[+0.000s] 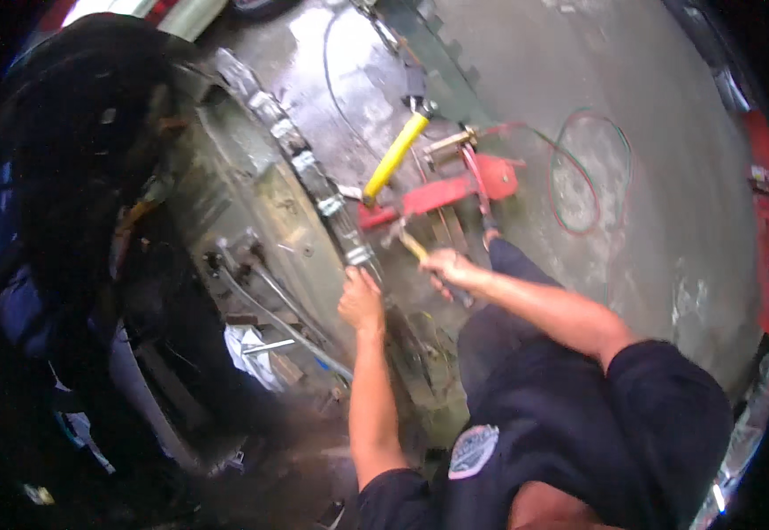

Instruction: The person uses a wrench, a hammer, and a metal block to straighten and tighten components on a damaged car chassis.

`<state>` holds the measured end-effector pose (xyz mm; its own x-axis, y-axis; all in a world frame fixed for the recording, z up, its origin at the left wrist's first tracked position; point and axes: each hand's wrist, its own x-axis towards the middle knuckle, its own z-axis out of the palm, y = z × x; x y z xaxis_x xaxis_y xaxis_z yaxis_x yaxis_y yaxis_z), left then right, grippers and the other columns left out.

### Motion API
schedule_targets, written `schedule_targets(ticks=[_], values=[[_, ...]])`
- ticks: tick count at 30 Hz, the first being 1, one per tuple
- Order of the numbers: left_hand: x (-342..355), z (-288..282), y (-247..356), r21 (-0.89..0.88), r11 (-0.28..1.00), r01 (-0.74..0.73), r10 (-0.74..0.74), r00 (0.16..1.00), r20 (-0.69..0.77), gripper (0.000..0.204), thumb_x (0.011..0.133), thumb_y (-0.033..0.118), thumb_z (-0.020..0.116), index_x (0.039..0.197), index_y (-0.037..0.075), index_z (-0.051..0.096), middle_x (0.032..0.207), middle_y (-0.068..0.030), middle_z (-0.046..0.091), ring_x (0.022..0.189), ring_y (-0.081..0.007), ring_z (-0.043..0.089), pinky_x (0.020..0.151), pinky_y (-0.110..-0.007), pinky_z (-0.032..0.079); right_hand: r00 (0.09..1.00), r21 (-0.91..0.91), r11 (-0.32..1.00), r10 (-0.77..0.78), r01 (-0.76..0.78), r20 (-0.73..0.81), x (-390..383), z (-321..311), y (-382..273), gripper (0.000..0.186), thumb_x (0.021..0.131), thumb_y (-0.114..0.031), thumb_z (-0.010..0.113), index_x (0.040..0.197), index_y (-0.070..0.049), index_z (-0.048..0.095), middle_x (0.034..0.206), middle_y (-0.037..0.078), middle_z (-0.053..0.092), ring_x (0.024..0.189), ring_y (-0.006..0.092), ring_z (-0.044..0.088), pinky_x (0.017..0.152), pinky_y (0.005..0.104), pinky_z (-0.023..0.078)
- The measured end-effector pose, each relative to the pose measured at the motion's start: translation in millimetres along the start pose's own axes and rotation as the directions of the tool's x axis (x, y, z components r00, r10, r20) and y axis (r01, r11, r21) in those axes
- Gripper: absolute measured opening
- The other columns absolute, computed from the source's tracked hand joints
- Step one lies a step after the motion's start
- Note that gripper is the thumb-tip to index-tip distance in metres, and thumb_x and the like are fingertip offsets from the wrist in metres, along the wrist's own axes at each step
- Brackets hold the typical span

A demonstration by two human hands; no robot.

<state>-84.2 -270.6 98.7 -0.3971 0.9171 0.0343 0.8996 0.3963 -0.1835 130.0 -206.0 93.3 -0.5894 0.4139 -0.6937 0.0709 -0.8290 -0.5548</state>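
Note:
My right hand (451,268) is closed round the handle of a hammer (414,246). The handle looks yellowish near the head, with a dark grip end below my fist, and the head is over the floor beside the car's sill. My left hand (362,302) is closed at the edge of the car body's sill (327,208), a long strip of bare, patchy metal. What its fingers hold, if anything, is hidden. Just beyond the hammer lies a red metal tool like a floor jack (429,199), with a yellow cylinder (395,159) beside it.
The stripped car interior (252,212) lies on the left, with cables (270,309) and a white cloth-like piece (252,353). Red and green hoses (570,190) loop over the concrete floor (667,221). Red equipment (765,230) stands at the right rim.

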Motion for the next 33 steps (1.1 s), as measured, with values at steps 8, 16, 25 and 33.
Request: schedule_targets(ticks=[8,16,25,33], values=[[-3,-5,15,0.003,1.000,0.025,-0.025,0.999,0.043,0.027,0.099,0.035,0.057,0.108,0.009,0.060,0.076,-0.0123,0.066,0.060,-0.0334,0.066,0.051,-0.044,0.052,0.937,-0.103,0.989,0.067,-0.109,-0.343,3,-154,-27,0.015,0.094,-0.019,0.057,0.085,-0.009,0.051,0.060,0.002,0.049,0.044,0.0128,0.047,0.039,0.0311,0.039],[18,-30,8,-0.178,0.973,0.148,-0.103,0.965,0.240,0.028,0.099,0.033,0.057,0.109,0.007,0.058,0.080,-0.0202,0.067,0.067,-0.0433,0.065,0.059,-0.052,0.051,0.987,0.011,0.998,0.057,-0.056,-0.148,19,-117,-122,0.019,0.101,-0.024,0.050,0.106,-0.007,0.052,0.070,0.001,0.052,0.050,0.0110,0.052,0.041,0.0294,0.043],[169,-48,-6,-0.578,0.800,0.161,-0.221,0.975,-0.035,0.041,0.101,0.033,0.053,0.123,-0.002,0.056,0.088,-0.0312,0.067,0.084,-0.0500,0.065,0.070,-0.055,0.048,0.958,0.018,0.998,-0.054,0.061,-0.282,78,-58,-193,0.036,0.104,-0.030,0.048,0.133,-0.010,0.051,0.069,-0.001,0.049,0.048,0.0081,0.044,0.039,0.0273,0.038],[366,-29,-25,-0.572,0.812,0.117,-0.228,0.966,-0.126,0.039,0.100,0.035,0.053,0.120,0.002,0.055,0.089,-0.0312,0.068,0.086,-0.0518,0.064,0.073,-0.058,0.046,0.969,0.089,0.990,-0.087,0.110,-0.231,169,3,-258,0.040,0.105,-0.030,0.046,0.143,-0.016,0.045,0.071,-0.001,0.047,0.049,0.0086,0.048,0.038,0.0281,0.041]])
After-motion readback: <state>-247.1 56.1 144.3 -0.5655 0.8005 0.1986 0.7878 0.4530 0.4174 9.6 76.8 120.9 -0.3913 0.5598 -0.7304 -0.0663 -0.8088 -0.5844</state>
